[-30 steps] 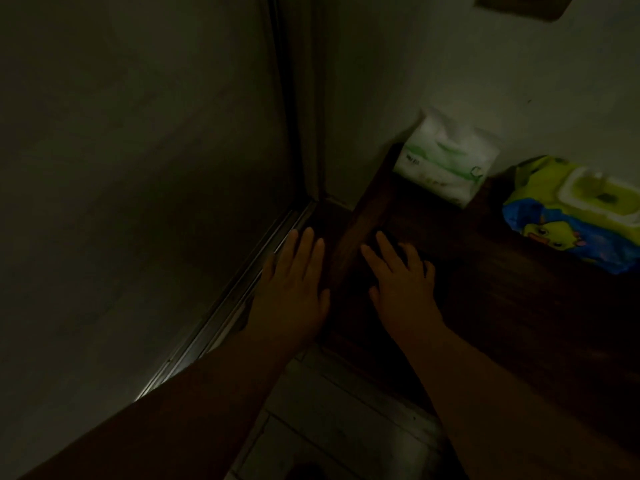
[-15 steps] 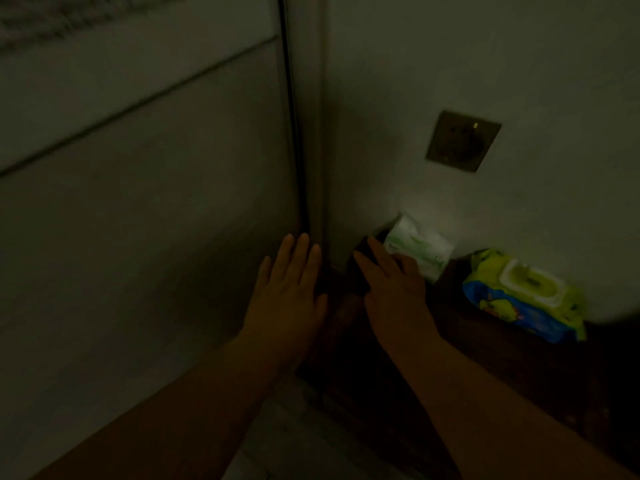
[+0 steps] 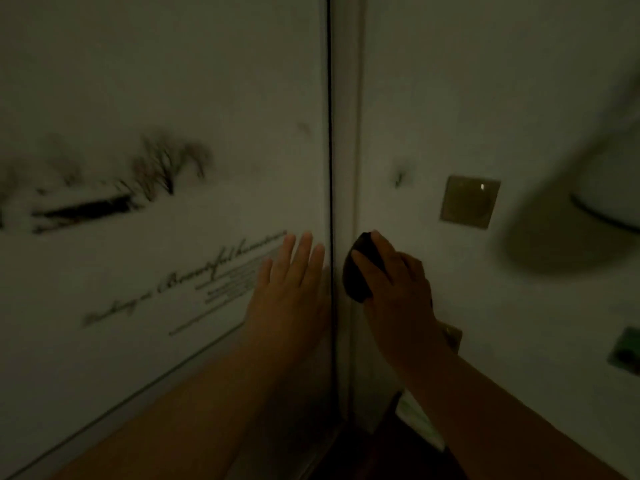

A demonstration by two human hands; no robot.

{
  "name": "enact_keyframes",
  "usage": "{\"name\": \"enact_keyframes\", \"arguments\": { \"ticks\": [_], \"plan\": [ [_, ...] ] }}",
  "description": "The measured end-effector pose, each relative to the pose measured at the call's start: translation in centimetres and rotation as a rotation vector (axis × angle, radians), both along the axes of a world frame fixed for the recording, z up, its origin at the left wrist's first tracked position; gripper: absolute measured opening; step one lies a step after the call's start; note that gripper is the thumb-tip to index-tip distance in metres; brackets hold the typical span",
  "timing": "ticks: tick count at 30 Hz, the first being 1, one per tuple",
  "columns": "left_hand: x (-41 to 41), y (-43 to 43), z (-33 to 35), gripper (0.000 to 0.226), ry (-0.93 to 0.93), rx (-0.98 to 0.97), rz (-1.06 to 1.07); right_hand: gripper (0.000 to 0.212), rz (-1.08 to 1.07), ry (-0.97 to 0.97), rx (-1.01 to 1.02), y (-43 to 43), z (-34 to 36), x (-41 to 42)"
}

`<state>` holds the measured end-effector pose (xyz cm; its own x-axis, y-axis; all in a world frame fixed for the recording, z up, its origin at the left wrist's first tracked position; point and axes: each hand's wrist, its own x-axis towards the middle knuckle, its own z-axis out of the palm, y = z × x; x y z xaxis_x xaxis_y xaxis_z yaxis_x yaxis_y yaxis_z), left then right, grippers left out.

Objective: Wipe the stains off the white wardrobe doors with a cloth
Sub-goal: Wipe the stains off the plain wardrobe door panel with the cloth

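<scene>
Right hand (image 3: 391,285) bunches a dark cloth (image 3: 358,271) against the white frame; left hand (image 3: 291,282) lies spread flat on the wardrobe door (image 3: 156,98). Cloth looks soft and light (wads easily), so a full-palm hold suits it best.

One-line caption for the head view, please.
Left hand flat on the printed wardrobe door; right hand presses a dark cloth beside it.

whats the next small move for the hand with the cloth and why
Probably slide the right hand and its dark cloth up and right to the dark smudge. The cloth is pressed on the white surface by the vertical seam, below that mark, while the left hand rests flat on the printed door.
</scene>
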<state>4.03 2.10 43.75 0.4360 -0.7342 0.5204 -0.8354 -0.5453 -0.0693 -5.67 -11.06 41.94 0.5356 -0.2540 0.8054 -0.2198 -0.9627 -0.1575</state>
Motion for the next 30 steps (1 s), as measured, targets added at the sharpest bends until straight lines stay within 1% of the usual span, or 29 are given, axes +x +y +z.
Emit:
{"name": "enact_keyframes", "arguments": {
  "ticks": [3,6,7,10,13,15,22,30],
  "plan": [
    [-0.4,2.4,6.1,0.069,-0.096,-0.132,0.008,0.063,0.041,-0.078,-0.089,1.6,6.7,0.1],
    [-0.7,4.7,11.3,0.069,-0.174,-0.193,0.004,0.048,0.101,-0.180,-0.115,3.8,12.4,0.2],
    [-0.9,5.6,13.2,0.069,-0.194,-0.210,0.004,0.047,0.122,-0.206,-0.126,4.7,14.2,0.1],
    [-1.5,8.3,17.6,0.068,-0.266,-0.254,0.026,0.052,0.164,-0.258,-0.140,7.0,18.5,-0.1],
    [-2.0,11.8,21.9,0.067,-0.348,-0.297,0.079,0.064,0.212,-0.317,-0.158,9.4,22.6,0.1],
    [-2.2,14.0,24.2,0.067,-0.410,-0.308,0.116,0.067,0.246,-0.358,-0.176,11.0,25.0,0.5],
    [-2.2,22.3,31.6,0.069,-0.579,-0.348,0.259,0.069,0.390,-0.479,-0.221,18.6,32.4,2.8],
    [-1.1,31.3,36.7,0.069,-0.694,-0.349,0.402,0.064,0.460,-0.603,-0.264,26.9,37.8,5.8]
  ]
}}
